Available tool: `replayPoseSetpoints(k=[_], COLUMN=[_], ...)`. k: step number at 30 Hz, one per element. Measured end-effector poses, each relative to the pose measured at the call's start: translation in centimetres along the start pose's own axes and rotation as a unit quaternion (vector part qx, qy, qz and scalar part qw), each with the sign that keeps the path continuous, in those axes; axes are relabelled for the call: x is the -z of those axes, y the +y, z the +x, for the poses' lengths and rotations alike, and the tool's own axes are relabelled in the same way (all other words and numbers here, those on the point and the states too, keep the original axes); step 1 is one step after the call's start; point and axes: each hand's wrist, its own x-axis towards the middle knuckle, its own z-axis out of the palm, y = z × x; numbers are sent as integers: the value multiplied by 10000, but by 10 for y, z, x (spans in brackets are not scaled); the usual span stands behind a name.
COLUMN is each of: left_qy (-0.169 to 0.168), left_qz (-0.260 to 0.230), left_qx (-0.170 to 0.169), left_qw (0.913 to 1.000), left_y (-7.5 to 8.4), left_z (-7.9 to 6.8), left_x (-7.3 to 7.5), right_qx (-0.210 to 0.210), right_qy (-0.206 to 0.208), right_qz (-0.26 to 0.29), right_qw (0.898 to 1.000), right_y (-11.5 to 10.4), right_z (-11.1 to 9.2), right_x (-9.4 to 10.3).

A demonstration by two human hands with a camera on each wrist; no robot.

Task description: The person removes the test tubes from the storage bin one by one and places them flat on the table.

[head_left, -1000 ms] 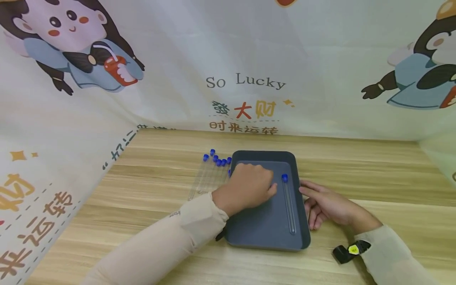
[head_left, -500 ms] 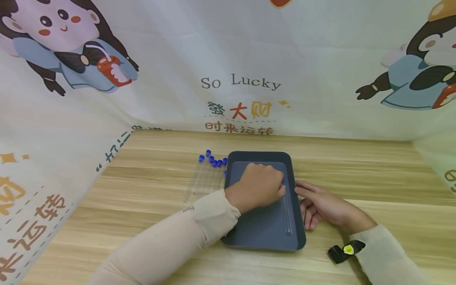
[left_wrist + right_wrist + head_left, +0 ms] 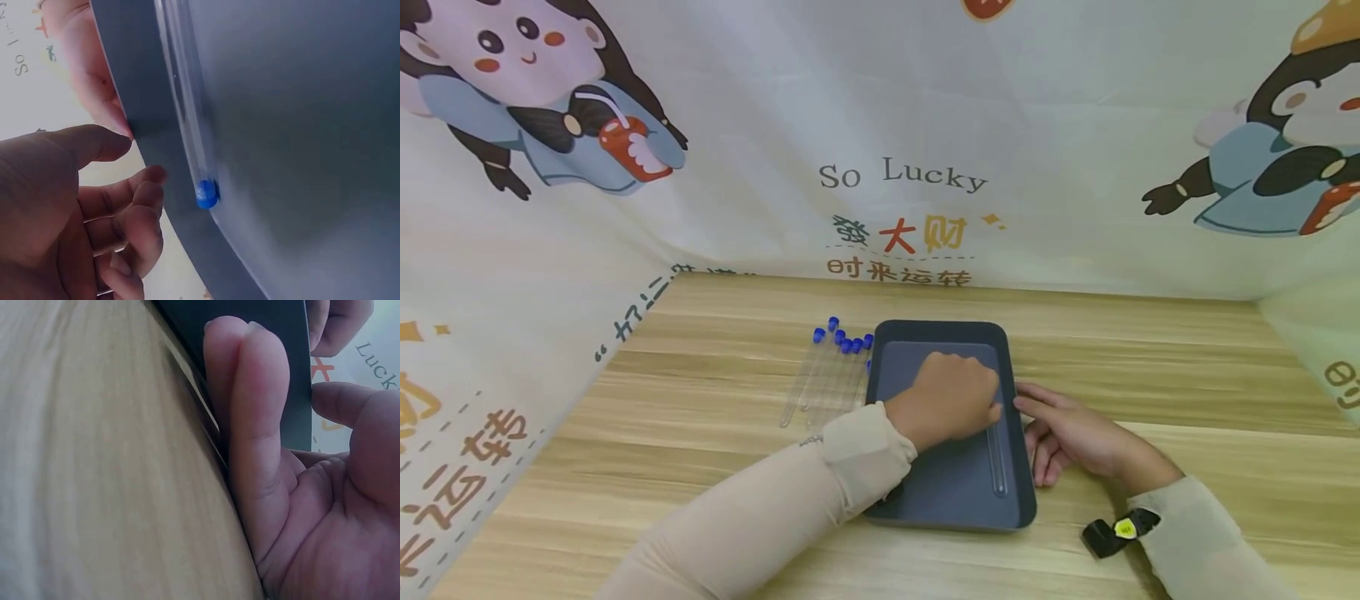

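Note:
A dark grey tray [image 3: 947,504] stands on the table with a clear test tube [image 3: 997,468] lying lengthwise inside, near its right wall. Over the tray hangs my left hand [image 3: 951,396], covering the tube's upper part in the head view. In the left wrist view, the tube's blue cap [image 3: 206,195] shows apart from my left hand [image 3: 115,206], whose thumb and loosely bent fingers hold nothing. My right hand [image 3: 1078,437] is at the tray's right side. Its straight fingers [image 3: 259,419] lie against the outer wall, with the thumb by the rim.
Several more test tubes with blue caps [image 3: 846,345] lie side by side on the wooden table [image 3: 1150,358], just left of the tray. A printed cloth [image 3: 1060,167] hangs behind and at both sides. A black wrist strap [image 3: 1112,533] sits at the right cuff.
My left hand has moved right across the tray and now covers the capped end of the tube there. My right hand keeps its place beside the tray. The head view has shifted slightly.

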Motion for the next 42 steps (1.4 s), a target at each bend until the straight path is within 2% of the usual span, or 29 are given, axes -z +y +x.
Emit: replayPoseSetpoints(k=[5, 9, 21, 42], left_qy=[-359, -512, -526, -543], left_qz=[90, 102, 149, 278], left_qx=[82, 95, 90, 16], left_qw=[9993, 9986, 9985, 9981], left_y=[3, 5, 8, 6], left_z=[2, 4, 5, 1], left_x=[-6, -11, -19, -21], right_qx=[-13, -42, -94, -92], right_qy=[15, 17, 54, 29], right_qz=[5, 25, 37, 23], right_qw=[10000, 10000, 9999, 10000], right_y=[0, 1, -1, 0], right_z=[0, 0, -1, 1], right_x=[-1, -1, -1, 1])
